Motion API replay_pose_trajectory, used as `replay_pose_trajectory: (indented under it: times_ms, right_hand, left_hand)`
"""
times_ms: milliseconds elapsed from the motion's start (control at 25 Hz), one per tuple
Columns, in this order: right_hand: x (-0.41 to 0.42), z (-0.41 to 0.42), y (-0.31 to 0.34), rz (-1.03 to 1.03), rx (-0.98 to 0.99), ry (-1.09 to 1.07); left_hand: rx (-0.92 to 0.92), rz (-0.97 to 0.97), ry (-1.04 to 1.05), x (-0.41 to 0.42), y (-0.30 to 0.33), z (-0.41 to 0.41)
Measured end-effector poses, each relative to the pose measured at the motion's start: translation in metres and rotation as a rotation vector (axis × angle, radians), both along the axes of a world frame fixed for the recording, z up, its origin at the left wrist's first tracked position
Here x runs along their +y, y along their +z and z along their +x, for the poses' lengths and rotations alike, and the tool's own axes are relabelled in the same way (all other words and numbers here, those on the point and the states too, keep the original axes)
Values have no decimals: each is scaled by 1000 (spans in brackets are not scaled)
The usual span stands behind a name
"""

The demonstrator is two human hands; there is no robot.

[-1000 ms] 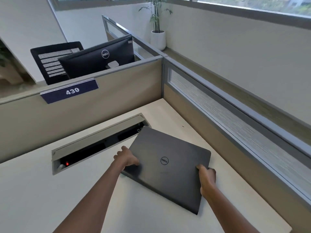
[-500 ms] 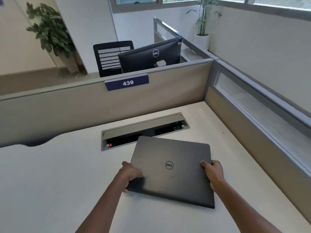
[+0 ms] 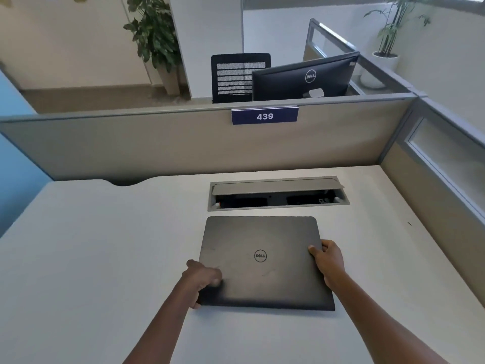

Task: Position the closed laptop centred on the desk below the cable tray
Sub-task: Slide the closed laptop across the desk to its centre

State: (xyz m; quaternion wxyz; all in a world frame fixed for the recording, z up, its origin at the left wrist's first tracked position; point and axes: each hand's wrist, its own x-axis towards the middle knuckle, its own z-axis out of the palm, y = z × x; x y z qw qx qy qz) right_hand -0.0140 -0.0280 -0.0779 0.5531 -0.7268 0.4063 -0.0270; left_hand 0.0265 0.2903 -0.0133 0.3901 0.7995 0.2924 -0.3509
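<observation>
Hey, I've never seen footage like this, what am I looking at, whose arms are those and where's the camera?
No machine here: a person wears a camera on their head, looking down at their own bare arms. The left hand and right hand grip the two sides of a closed dark laptop lying flat on a pale desk. Just beyond it is the cable tray, a slot sunk into the desk with its lid open. Behind stands a partition with a number sign; a monitor sits in the next cubicle.
</observation>
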Motion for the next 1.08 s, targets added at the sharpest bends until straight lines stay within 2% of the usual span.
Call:
replay_pose_trajectory:
  times_ms: [360, 800, 920, 1080]
  right_hand:
    - [11, 13, -2, -188, 24, 69]
    - [-7, 14, -1, -385, 41, 231]
    - [-7, 15, 1, -402, 65, 271]
    - [-3, 5, 8, -496, 168, 425]
  left_hand:
    - [-70, -81, 84, 12, -6, -7]
    - [-77, 47, -4, -4, -14, -11]
    - [-67, 156, -145, -6, -16, -13]
    - [-101, 299, -403, -4, -19, -21]
